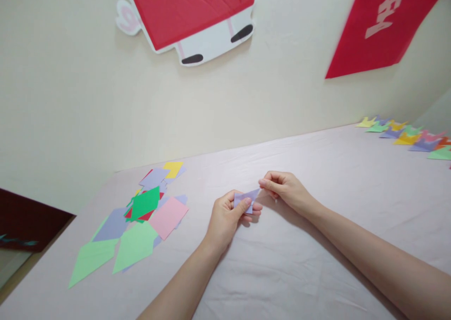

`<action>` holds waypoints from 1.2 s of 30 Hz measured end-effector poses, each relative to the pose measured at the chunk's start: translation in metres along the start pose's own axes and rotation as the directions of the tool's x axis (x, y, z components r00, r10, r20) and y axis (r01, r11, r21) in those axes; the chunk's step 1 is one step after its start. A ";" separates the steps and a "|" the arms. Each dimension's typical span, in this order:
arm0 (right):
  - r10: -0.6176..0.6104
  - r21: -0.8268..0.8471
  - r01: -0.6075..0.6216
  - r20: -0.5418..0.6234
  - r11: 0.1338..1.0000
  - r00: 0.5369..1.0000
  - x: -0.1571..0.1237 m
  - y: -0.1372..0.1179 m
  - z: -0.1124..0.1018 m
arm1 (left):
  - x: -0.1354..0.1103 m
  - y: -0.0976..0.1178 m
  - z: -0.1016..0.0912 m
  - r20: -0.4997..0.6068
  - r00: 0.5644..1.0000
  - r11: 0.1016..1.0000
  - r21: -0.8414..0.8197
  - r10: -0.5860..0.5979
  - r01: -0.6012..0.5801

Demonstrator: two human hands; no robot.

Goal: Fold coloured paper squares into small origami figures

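A small folded piece of purple paper (242, 198) is held just above the cloth-covered table. My left hand (230, 212) grips it, thumb pressed on its face and fingers behind. At its upper right corner, the fingertips of my right hand (282, 188) pinch the paper's pointed tip. To the left lie loose squares of coloured paper: a green sheet (146, 203), a pink sheet (169, 216) and a light green sheet (136, 245) among them.
Several folded paper shapes with pointed tops, such as a yellow one (408, 138), stand in rows at the far right of the table (299, 263). A wall (88, 99) rises behind, bearing a red-and-white cartoon cutout (197, 10) and a red banner (373, 42).
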State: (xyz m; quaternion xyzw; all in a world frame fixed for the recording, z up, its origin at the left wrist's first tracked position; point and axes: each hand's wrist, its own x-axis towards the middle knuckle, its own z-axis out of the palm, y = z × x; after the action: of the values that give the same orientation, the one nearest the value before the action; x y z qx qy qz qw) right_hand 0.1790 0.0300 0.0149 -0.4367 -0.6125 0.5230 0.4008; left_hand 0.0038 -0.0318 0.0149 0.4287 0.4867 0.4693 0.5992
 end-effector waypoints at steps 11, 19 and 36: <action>-0.060 0.147 0.026 0.228 0.989 0.972 -0.009 0.002 0.016 | 0.000 -0.003 -0.001 0.008 0.996 0.987 0.128 0.092 -0.092; -0.380 -0.279 0.405 0.141 0.871 0.914 0.001 0.009 0.007 | -0.006 0.001 -0.008 0.292 0.741 0.309 0.771 0.604 -0.557; -0.375 -0.390 0.624 0.547 0.677 0.748 -0.016 -0.007 0.010 | -0.024 0.009 -0.022 0.388 0.891 0.384 0.804 0.237 -0.453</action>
State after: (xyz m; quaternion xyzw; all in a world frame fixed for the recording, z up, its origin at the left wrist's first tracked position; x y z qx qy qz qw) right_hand 0.1737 0.0113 0.0196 -0.2184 -0.9049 0.2712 0.2449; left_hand -0.0210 -0.0523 0.0250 0.8128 0.4903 0.2173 0.2274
